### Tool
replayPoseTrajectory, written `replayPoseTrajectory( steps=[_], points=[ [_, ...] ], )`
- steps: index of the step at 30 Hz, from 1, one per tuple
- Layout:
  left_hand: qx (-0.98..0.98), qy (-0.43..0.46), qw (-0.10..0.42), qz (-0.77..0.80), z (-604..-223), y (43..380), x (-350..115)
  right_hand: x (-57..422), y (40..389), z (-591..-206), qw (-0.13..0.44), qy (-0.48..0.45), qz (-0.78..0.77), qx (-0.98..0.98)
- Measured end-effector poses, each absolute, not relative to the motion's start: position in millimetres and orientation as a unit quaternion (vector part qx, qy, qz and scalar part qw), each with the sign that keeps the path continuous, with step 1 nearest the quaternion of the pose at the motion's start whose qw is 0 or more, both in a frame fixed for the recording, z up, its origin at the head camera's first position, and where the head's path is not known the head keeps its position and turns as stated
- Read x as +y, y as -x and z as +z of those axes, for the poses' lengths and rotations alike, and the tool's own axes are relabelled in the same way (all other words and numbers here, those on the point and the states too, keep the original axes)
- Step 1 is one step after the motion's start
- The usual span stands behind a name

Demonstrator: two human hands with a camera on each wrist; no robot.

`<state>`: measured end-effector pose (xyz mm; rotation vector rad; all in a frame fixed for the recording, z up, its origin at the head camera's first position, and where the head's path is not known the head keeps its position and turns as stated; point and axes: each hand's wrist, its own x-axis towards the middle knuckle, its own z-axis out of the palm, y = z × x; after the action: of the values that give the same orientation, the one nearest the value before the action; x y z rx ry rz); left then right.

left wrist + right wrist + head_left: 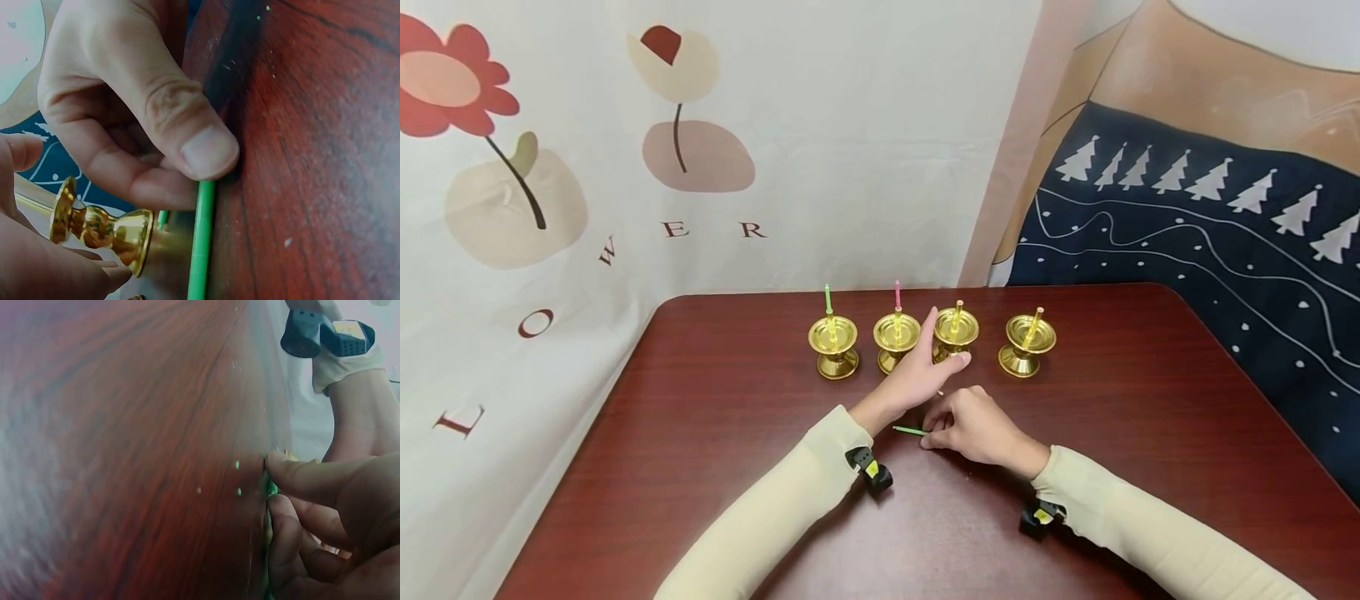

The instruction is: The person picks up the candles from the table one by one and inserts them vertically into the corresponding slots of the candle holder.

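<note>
My right hand [976,425] pinches the end of a slim green candle [910,431] between thumb and fingers, low over the tabletop. In the left wrist view the candle [201,244] sticks out from under the thumb. My left hand [917,373] reaches beyond it, thumb and forefinger spread, beside a gold candle holder [957,327] with a bare centre tube. That holder [103,228] shows sideways in the left wrist view, next to the left fingers. A second small green piece [164,219] lies behind the right fingers.
Along the back stand a gold holder [833,337] with a green candle, another [887,332] with a pink candle, and at right one [1028,337] with a bare tube. Tiny green bits [238,478] dot the dark red table [700,417]. Printed cloths [850,167] hang behind.
</note>
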<state>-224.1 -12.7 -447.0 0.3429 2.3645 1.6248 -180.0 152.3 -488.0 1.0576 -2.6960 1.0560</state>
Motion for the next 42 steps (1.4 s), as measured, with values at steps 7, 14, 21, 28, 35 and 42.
replayPoseTrajectory(
  steps=[7,14,21,28,35,42],
  points=[
    [0.803,-0.101,0.143,0.57,-436,221,-14,149,181,-490,0.019,-0.322,0.328,-0.888],
    [0.802,-0.112,0.13,0.573,-429,218,-10,148,168,-462,0.014,-0.38,0.315,-0.87],
    [0.806,-0.121,0.118,0.568,-428,217,-9,151,154,-427,-0.021,-0.419,0.262,-0.869],
    [0.803,-0.118,0.106,0.575,-430,219,-6,170,156,-424,-0.044,-0.415,0.253,-0.873],
    [0.8,-0.12,0.089,0.581,-433,221,-1,190,168,-413,-0.014,-0.407,0.292,-0.865],
    [0.799,-0.122,0.07,0.585,-434,222,4,196,186,-399,0.061,-0.369,0.343,-0.862]
  ],
)
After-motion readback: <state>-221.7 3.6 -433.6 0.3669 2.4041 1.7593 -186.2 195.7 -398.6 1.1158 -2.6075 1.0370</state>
